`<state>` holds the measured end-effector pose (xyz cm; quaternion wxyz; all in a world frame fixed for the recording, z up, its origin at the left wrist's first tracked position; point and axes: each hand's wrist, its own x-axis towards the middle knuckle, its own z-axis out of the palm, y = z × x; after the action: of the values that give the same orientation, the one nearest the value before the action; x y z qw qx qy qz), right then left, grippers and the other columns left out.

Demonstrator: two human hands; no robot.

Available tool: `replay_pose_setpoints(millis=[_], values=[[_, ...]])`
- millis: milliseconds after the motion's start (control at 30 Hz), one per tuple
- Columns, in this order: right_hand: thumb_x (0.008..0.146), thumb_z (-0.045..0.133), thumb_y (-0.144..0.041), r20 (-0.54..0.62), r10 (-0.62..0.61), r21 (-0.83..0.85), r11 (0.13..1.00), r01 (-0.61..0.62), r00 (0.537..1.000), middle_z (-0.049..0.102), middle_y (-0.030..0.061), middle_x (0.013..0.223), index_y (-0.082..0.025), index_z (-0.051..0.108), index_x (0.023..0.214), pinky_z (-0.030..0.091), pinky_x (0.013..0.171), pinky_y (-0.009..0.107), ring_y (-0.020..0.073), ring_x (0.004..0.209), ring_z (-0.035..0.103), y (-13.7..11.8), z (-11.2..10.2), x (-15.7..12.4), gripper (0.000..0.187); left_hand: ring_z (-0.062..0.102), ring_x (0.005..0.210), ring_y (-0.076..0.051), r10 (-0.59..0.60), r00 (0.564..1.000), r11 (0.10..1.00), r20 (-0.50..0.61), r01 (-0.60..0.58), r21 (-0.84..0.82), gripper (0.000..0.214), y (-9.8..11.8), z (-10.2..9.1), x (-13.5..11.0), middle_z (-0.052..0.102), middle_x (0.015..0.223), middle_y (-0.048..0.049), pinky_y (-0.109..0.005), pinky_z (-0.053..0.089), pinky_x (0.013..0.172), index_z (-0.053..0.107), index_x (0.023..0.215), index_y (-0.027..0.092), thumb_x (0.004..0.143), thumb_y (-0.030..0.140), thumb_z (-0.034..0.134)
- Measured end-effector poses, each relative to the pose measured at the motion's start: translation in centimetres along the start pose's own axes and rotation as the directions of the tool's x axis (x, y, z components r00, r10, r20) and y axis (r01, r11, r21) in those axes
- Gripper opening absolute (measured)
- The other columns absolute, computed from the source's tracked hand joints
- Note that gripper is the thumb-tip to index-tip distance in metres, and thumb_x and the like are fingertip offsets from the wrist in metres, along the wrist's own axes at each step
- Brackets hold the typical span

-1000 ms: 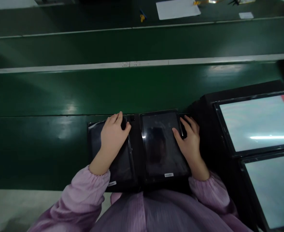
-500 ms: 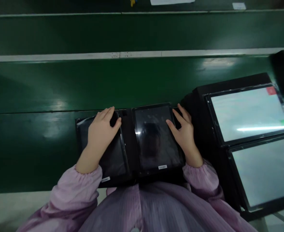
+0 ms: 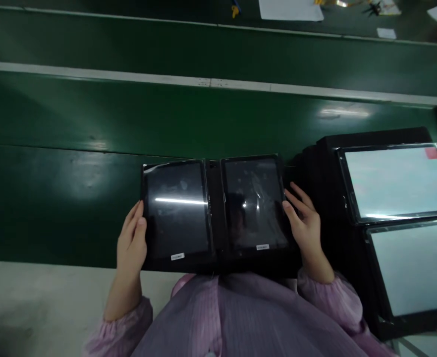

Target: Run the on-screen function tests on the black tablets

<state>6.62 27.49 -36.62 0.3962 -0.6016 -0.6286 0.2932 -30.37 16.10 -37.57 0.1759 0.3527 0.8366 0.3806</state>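
Both hands slid off the screens: left hand (image 3: 131,243) and right hand (image 3: 303,225) loosely grip the black tray (image 3: 214,218) edges on the near tabletop (image 3: 73,183). Glass tablets (image 3: 177,208): rigid, slippery, fragile; hold by the tray sides.

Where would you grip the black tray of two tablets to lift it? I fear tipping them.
Grip the black tray by its short outer edges, coming from both sides where the left hand and right hand sit; it is wide and flat.
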Motion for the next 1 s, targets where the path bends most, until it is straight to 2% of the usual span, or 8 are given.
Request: replay_pose_setpoints(millis=[133,233,400,567,700,767,867,1000], values=[[0.094,0.068,-0.068,0.014,0.028,0.013,1.0,-0.028,1.0,0.069,0.0107,0.15,-0.029,0.081,0.126,0.046,0.124,0.062,0.0331,0.143,0.062,-0.1,0.6,-0.1,0.052,0.051,0.154,-0.031,-0.006,1.0,0.999,0.023,0.007,-0.045,0.057,0.2,-0.2,0.7,0.068,0.149,-0.0125,-0.046,0.03,0.134,0.073,0.137,0.021,0.099,0.057,0.049],[0.094,0.069,-0.067,0.002,0.007,0.001,1.0,-0.007,1.0,0.07,0.0107,0.148,-0.029,0.082,0.126,0.045,0.125,0.063,0.0328,0.142,0.063,0.1,0.8,-0.2,0.051,0.05,0.154,-0.033,-0.009,0.999,1.0,0.049,0.01,-0.019,0.06,0.2,-0.2,0.8,0.065,0.15,-0.0134,-0.047,0.03,0.134,0.072,0.14,0.021,0.098,0.059,0.049],[0.095,0.067,-0.066,0.012,0.025,-0.004,1.0,-0.024,1.0,0.071,0.0099,0.147,-0.031,0.082,0.124,0.045,0.125,0.062,0.0316,0.143,0.061,0.4,0.3,-0.6,0.048,0.048,0.155,-0.036,0.073,0.995,0.997,0.07,-0.075,0.029,0.067,-0.3,-0.1,0.4,0.061,0.152,-0.0169,-0.05,0.031,0.133,0.067,0.146,0.02,0.094,0.061,0.054],[0.097,0.064,-0.066,-0.033,0.071,-0.036,0.997,-0.072,0.997,0.077,0.0122,0.134,-0.028,0.086,0.11,0.051,0.117,0.062,0.0329,0.132,0.068,0.7,-0.6,-2.1,0.046,0.044,0.158,-0.032,0.042,0.987,0.997,0.157,-0.032,-0.064,0.066,-1.6,-0.9,0.2,0.061,0.155,-0.0121,-0.046,0.029,0.134,0.063,0.149,0.026,0.093,0.061,0.059],[0.098,0.063,-0.064,-0.037,0.057,-0.05,0.997,-0.059,0.998,0.077,0.012,0.133,-0.028,0.086,0.111,0.054,0.114,0.061,0.0331,0.131,0.068,0.7,-0.8,-2.9,0.045,0.039,0.161,-0.031,0.039,0.976,0.988,0.213,-0.005,-0.157,0.069,-2.3,-1.2,-0.2,0.056,0.162,-0.0087,-0.046,0.027,0.135,0.058,0.153,0.031,0.091,0.057,0.066],[0.1,0.061,-0.06,-0.045,0.02,-0.08,0.997,-0.023,0.999,0.075,0.0119,0.135,-0.028,0.085,0.114,0.054,0.114,0.061,0.0329,0.131,0.068,0.5,-0.8,-2.9,0.042,0.038,0.162,-0.032,0.054,0.971,0.982,0.232,-0.009,-0.189,0.073,-2.3,-1.2,-0.3,0.053,0.164,-0.0094,-0.047,0.025,0.136,0.056,0.155,0.03,0.088,0.055,0.069],[0.103,0.061,-0.052,-0.06,-0.117,-0.154,0.982,0.106,0.991,0.074,0.0119,0.136,-0.029,0.084,0.115,0.055,0.113,0.061,0.0336,0.133,0.066,-0.3,-0.9,-2.6,0.035,0.036,0.163,-0.035,0.091,0.97,0.982,0.225,-0.05,-0.185,0.073,-2.0,-1.5,-0.2,0.049,0.166,-0.0114,-0.049,0.025,0.136,0.057,0.154,0.028,0.087,0.054,0.07],[0.104,0.06,-0.041,0.035,-0.336,-0.232,0.913,0.334,0.941,0.074,0.0075,0.134,-0.033,0.087,0.1,0.057,0.11,0.062,0.0353,0.138,0.061,-1.6,-1.0,-2.3,0.029,0.027,0.165,-0.041,0.099,0.942,0.995,0.321,-0.096,-0.025,0.087,-2.0,-2.8,-0.1,0.038,0.172,-0.0139,-0.058,0.03,0.133,0.049,0.161,0.029,0.084,0.063,0.069]])
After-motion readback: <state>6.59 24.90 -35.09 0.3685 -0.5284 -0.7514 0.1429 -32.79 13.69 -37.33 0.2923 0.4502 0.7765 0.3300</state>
